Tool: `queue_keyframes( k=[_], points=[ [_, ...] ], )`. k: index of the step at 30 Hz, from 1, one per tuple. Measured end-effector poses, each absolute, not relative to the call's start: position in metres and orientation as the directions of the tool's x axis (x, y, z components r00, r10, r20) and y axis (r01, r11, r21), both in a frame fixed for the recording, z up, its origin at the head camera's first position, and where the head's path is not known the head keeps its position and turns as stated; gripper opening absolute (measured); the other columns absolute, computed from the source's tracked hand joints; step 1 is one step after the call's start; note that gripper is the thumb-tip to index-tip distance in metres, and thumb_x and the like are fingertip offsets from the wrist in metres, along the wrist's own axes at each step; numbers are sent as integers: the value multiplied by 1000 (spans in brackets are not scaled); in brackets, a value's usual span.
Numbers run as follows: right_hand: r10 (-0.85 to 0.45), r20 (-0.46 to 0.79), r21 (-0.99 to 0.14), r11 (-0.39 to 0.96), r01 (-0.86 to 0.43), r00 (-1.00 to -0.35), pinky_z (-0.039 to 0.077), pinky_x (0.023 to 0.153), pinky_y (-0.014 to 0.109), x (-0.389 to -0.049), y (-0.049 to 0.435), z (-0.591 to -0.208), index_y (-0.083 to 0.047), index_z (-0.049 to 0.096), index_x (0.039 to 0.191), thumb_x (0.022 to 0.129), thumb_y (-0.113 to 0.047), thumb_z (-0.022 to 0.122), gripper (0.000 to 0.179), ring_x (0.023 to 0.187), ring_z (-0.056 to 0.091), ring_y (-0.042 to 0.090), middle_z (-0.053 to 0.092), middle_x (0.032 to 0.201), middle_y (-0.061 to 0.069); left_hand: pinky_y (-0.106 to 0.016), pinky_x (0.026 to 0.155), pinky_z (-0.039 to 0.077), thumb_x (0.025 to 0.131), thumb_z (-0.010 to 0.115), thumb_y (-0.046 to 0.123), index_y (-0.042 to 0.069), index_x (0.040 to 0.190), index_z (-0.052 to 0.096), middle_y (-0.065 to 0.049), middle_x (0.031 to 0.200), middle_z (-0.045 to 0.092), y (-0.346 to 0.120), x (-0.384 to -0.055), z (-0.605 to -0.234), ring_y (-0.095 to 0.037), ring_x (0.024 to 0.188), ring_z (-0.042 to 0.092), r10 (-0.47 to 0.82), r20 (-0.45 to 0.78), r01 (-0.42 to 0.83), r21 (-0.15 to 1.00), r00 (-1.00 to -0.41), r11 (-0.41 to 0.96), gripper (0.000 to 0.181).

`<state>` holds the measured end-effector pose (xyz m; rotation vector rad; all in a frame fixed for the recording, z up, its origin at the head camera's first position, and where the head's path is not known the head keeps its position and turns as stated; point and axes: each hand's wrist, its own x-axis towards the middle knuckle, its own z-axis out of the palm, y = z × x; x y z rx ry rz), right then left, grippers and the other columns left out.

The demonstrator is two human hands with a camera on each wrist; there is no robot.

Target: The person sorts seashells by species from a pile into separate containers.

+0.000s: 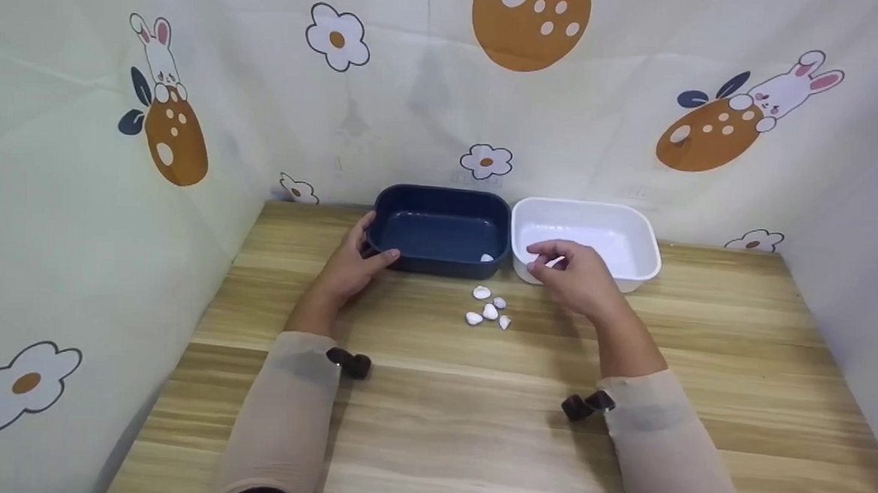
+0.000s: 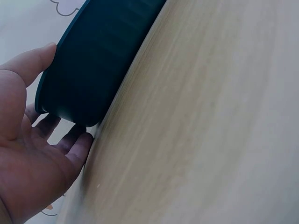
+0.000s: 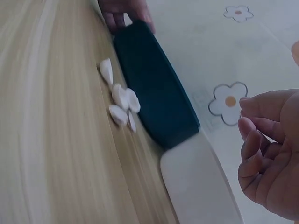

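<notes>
In the head view my left hand grips the left end of a dark blue bin, its thumb at the near rim. The left wrist view shows the fingers curling about the bin's end. A white seashell lies inside at the near right corner. My right hand hovers over the near left part of a white bin, thumb and index tips close together. Whether something small sits between them is unclear. Several white seashells lie grouped on the table before the bins.
Both bins stand side by side on the wood-grain table, close to the back wall. Pale cloth with printed flowers and rabbits covers the walls at the back and sides.
</notes>
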<state>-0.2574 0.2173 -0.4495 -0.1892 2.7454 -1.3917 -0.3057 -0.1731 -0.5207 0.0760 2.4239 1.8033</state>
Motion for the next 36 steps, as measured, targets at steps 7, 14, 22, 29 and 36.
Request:
queue_keyframes(
  k=[7,14,22,29,36],
  points=[
    [-177,4,-843,529,-99,-984,49,67,20,-255,199,-448,-7,77,125,96,-18,78,30,84,61,17,72,101,1,-46,137,20,96,81,37,23,172,21,-10,180,23,-173,-303,-518,-33,166,26,111,-62,-26,954,-992,300,98],
    [-231,-11,-830,545,-120,-973,50,69,20,-251,200,-452,-5,76,126,97,-19,77,31,84,61,16,72,101,3,-47,137,21,96,80,35,21,172,20,-12,179,23,-174,-304,-519,-34,165,26,110,-53,-17,952,-993,306,98],
    [-306,-34,-799,580,-159,-951,51,75,22,-248,206,-459,-5,76,126,96,-19,78,33,89,63,17,73,103,6,-44,136,24,96,80,31,20,172,19,-11,180,22,-173,-306,-520,-33,165,27,130,-54,-20,968,-990,250,99],
    [-365,-77,-794,585,-164,-928,52,81,26,-248,205,-466,-4,76,126,96,-13,76,32,91,64,18,75,103,7,-44,136,23,96,81,33,19,172,19,-11,179,24,-173,-305,-519,-33,165,29,125,-52,-17,964,-991,264,99],
    [-420,-114,-792,586,-174,-900,54,77,23,-248,203,-480,-4,76,123,92,-10,78,31,90,66,16,75,102,6,-44,137,22,96,81,36,21,172,20,-9,180,24,-173,-305,-518,-31,165,28,120,-62,-26,960,-991,280,99]
  ],
)
